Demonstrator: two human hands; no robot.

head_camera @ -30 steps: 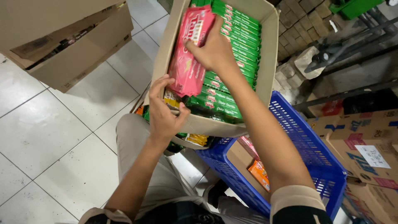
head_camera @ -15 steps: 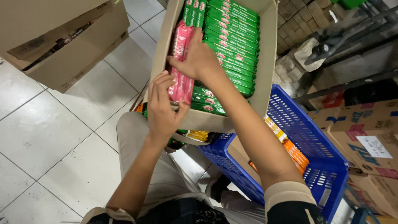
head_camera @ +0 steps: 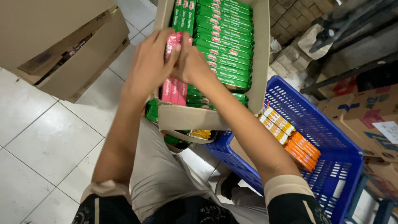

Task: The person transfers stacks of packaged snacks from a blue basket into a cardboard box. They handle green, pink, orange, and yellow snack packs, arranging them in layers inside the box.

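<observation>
On a white tiled floor (head_camera: 45, 141) stands a blue plastic basket (head_camera: 327, 137). Beyond, in the brown cardboard box (head_camera: 259, 62) beside green wrapped packs (head_camera: 224, 33), left hand (head_camera: 151, 62) and right hand (head_camera: 192, 62) pinch pink wrapped packs (head_camera: 174, 89).

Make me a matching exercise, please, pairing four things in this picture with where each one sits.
Things:
1. pink packets
2. green packets
3. orange packets
4. blue basket

Places:
A. lying inside the blue basket
B. on the floor to the right of the cardboard box
C. along the box's left side, under both hands
D. filling the middle and right of the box in rows

Pairs: 1-C, 2-D, 3-A, 4-B
</observation>
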